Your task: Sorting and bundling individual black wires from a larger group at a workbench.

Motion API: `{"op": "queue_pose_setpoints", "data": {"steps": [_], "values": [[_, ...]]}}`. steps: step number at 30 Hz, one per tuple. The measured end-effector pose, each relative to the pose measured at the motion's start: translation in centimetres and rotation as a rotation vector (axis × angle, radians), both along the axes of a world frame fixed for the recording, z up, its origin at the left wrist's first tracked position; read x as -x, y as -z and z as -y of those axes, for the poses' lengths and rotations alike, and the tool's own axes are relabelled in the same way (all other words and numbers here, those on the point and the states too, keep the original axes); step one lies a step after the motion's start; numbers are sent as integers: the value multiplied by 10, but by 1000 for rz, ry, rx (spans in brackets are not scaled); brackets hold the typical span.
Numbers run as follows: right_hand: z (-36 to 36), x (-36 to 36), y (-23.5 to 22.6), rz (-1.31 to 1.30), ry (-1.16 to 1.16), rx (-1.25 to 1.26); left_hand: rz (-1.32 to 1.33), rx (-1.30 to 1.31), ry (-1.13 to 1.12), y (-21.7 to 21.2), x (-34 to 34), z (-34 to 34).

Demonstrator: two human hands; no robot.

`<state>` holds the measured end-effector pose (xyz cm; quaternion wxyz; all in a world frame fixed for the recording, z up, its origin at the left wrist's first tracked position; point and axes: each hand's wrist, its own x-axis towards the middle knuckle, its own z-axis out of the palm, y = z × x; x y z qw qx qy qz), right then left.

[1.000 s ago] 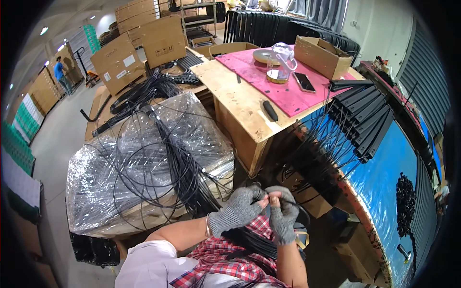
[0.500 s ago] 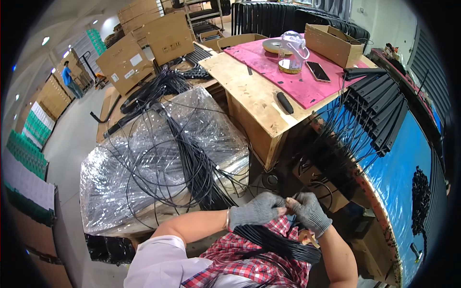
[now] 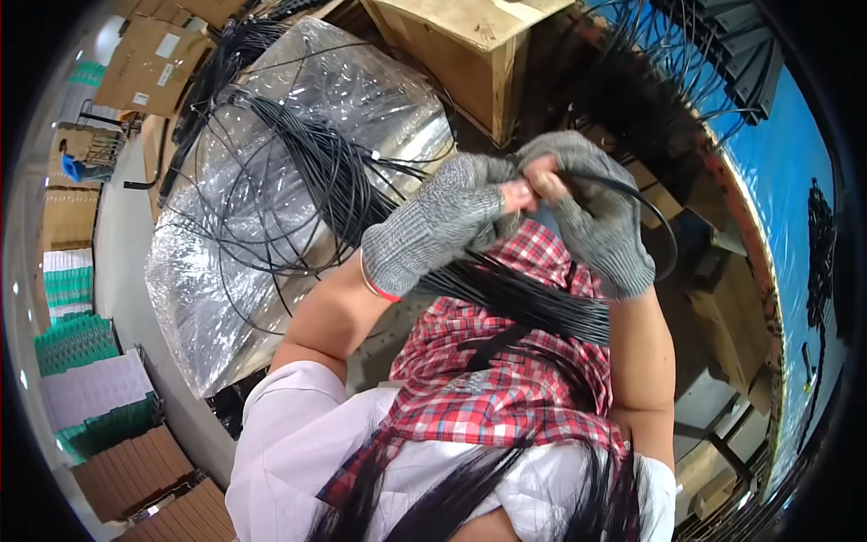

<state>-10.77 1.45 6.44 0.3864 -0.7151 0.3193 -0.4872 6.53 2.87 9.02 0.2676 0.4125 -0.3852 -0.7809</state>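
Note:
Both my hands wear grey knit gloves with bare fingertips. My left hand (image 3: pixel 442 221) and my right hand (image 3: pixel 591 212) meet in front of me, fingertips pinching thin black cable (image 3: pixel 664 226) that loops out to the right. A thick bundle of black cables (image 3: pixel 533 303) runs under my hands and lies across my lap on a red checked cloth (image 3: pixel 492 388). More loose black cables (image 3: pixel 307 181) spread over a pile wrapped in clear plastic (image 3: pixel 271 244) to my left.
A wooden crate (image 3: pixel 474 50) stands ahead, with dark cable ends bristling to its right. A blue surface (image 3: pixel 790 181) curves along the right. Brown cartons (image 3: pixel 153 68) sit at far left, and stacked green-and-white packs (image 3: pixel 81 361) and boxes lie lower left.
The view has tipped down and nearer, so the table with the pink mat has left the picture. My hands have risen together, and a cable loop now stands out right of my right hand.

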Motion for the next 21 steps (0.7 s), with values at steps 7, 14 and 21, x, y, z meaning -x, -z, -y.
{"op": "queue_pose_setpoints", "data": {"steps": [7, 14, 21], "values": [[0, 8, 14, -247, 253, -96, 854, 1307, -189, 45, 26, 1], [-19, 22, 11, -390, 189, -486, 790, 1192, 74, 55, 26, -15], [-72, 42, 34, -430, -334, -469, 366, 492, 688, 45, 10, -36]]}}
